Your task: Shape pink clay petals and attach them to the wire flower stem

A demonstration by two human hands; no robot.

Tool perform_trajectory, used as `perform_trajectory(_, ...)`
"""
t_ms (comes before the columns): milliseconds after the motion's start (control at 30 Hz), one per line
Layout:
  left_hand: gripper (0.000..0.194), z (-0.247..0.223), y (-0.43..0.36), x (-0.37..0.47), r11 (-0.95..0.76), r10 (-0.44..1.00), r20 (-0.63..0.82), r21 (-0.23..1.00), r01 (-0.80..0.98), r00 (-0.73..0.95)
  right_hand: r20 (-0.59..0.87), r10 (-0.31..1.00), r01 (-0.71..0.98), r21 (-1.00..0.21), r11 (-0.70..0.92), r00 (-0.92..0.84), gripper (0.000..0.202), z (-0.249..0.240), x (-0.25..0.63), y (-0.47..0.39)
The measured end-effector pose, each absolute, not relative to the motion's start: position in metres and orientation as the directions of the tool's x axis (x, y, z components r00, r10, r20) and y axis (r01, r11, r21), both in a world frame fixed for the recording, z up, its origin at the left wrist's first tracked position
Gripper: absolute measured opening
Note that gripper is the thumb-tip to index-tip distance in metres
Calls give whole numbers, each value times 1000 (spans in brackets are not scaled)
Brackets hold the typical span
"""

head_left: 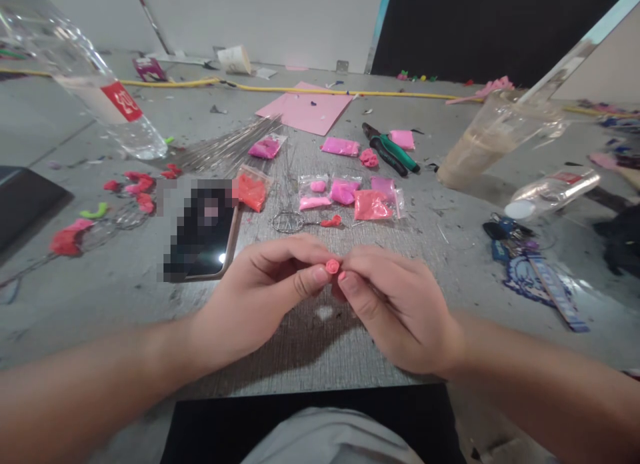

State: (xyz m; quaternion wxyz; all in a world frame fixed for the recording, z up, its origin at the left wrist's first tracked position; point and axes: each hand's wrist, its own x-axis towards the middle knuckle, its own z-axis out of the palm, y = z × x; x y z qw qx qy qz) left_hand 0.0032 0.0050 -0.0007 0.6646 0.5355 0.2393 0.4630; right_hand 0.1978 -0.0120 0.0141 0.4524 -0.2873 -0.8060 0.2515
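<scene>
A small pink clay rose (pixel 333 267) with a spiral of petals sits pinched between the thumb and fingers of my left hand (pixel 260 297). Close beside it, my right hand (pixel 405 311) is closed in a pinch, with a tiny piece of pink clay (pixel 342 276) at its thumb tip. Both hands meet just above the grey table (pixel 320 344). Beyond them lie a wire loop (pixel 287 221) with a bit of red clay (pixel 331 221) at its end, and bags of pink clay (pixel 345 191) and coral clay (pixel 373 205).
Left of my hands are a phone (pixel 207 231), red clay pieces on wires (pixel 70 237) and a water bottle (pixel 117 111). Further back are loose wires (pixel 230 144), pliers (pixel 390 151) and pink paper (pixel 313 111). A drink cup (pixel 480 144) and keychains (pixel 535 277) stand right.
</scene>
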Motion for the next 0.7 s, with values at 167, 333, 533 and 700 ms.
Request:
perform_trajectory(167, 15, 2, 4, 4, -34, 873, 195, 939, -343, 447, 590, 692, 233, -667, 708, -416, 22, 12, 196, -13)
perform_trajectory(333, 20, 2, 2, 4, -82, 872, 228, 941, -329, 434, 578, 701, 228, -679, 697, -418, 23, 13, 196, -13)
perform_trajectory(533, 28, 2, -1, 3, -129, 868, 253, 946, -298, 427, 570, 699, 206, -692, 692, -431, 22, 13, 197, -13)
perform_trajectory(700, 25, 3, -2, 2, -152, 874, 255, 952, -266, 414, 573, 700, 216, -687, 694, -426, 20, 12, 197, -13)
